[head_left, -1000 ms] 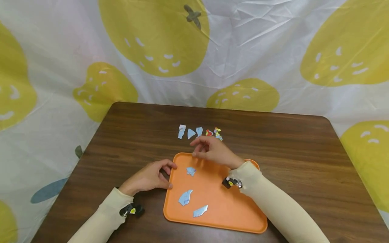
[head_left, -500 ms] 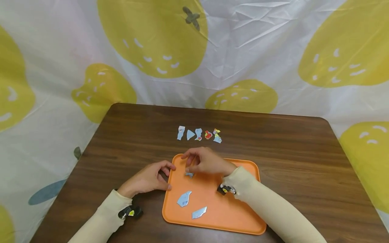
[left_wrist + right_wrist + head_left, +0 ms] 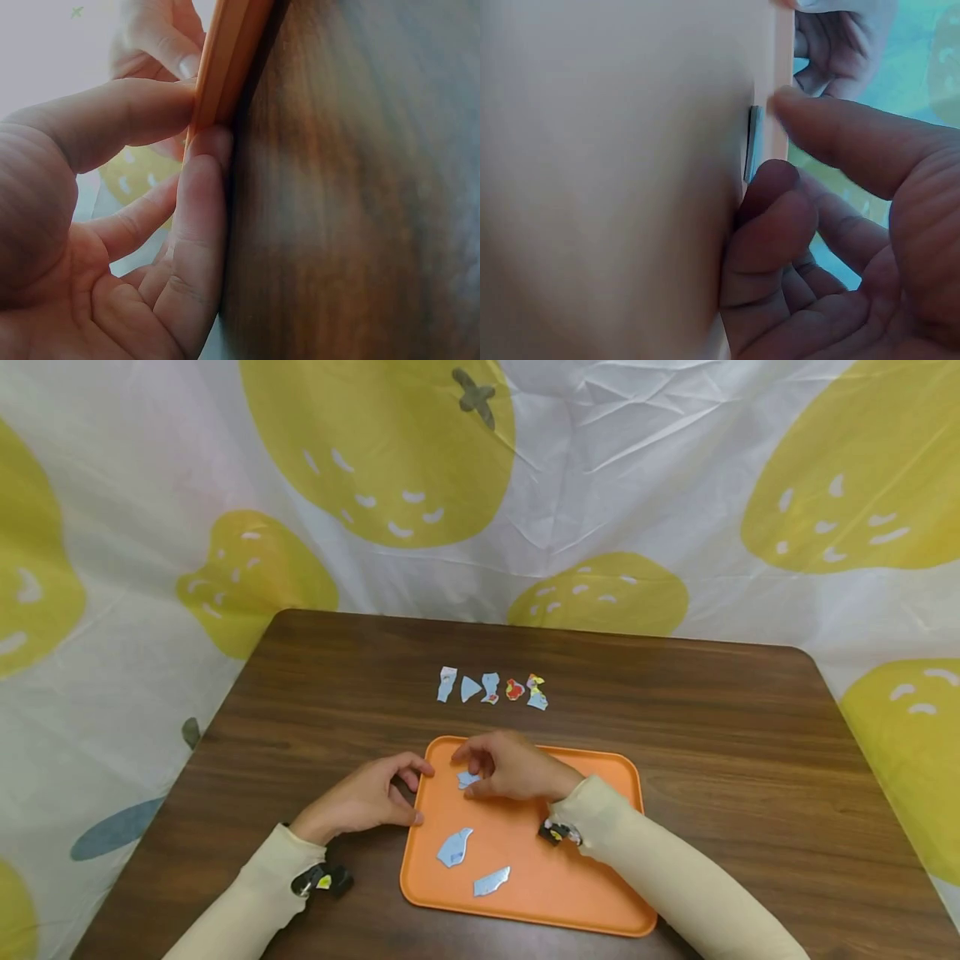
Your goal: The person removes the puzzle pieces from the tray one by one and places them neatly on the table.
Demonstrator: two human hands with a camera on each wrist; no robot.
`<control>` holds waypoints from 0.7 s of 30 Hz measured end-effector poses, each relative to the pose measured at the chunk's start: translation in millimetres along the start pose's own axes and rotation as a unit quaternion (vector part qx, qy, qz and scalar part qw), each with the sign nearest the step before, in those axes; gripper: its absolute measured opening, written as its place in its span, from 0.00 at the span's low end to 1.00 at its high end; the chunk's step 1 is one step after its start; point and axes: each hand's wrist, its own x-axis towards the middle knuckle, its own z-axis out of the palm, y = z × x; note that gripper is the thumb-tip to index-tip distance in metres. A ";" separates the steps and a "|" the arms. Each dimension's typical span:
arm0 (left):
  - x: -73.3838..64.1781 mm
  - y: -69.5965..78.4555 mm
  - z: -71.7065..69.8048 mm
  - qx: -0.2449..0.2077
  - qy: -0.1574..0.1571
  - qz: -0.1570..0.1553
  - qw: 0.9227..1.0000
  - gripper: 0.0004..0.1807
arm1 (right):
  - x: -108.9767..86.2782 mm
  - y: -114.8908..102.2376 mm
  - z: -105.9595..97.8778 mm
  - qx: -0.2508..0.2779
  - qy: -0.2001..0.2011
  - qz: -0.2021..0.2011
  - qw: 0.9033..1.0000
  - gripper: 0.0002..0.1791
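Observation:
On the left part of an orange tray (image 3: 570, 885), a small light-blue puzzle piece (image 3: 468, 779) lies partly covered by my right hand (image 3: 517, 767). That hand's thumb and fingers hover around it; in the right wrist view a gap separates the thumb from the piece's thin edge (image 3: 754, 142). My left hand (image 3: 363, 797) holds the tray's left rim (image 3: 217, 82), with thumb and fingertips against it. Two more light-blue irregular pieces lie nearer the tray's front: one pointed piece (image 3: 453, 848) and one elongated piece (image 3: 492, 882).
Beyond the tray, several cut pieces form a row on the brown wooden table (image 3: 712, 777): blue-and-white (image 3: 447, 685), light-blue triangular (image 3: 470, 688), blue with red (image 3: 490, 687), red (image 3: 514, 690) and multicoloured (image 3: 537, 692). A fruit-print curtain (image 3: 570, 485) hangs behind the table.
My right hand has come back from above the tray's far edge, near the row, down to the small piece on the tray. The left hand stays at the rim.

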 end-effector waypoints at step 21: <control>1.0 -1.7 0.0 -0.002 0.003 0.001 1.000 0.33 | 0.9 3.6 -2.2 -0.030 0.005 -0.018 0.999 0.11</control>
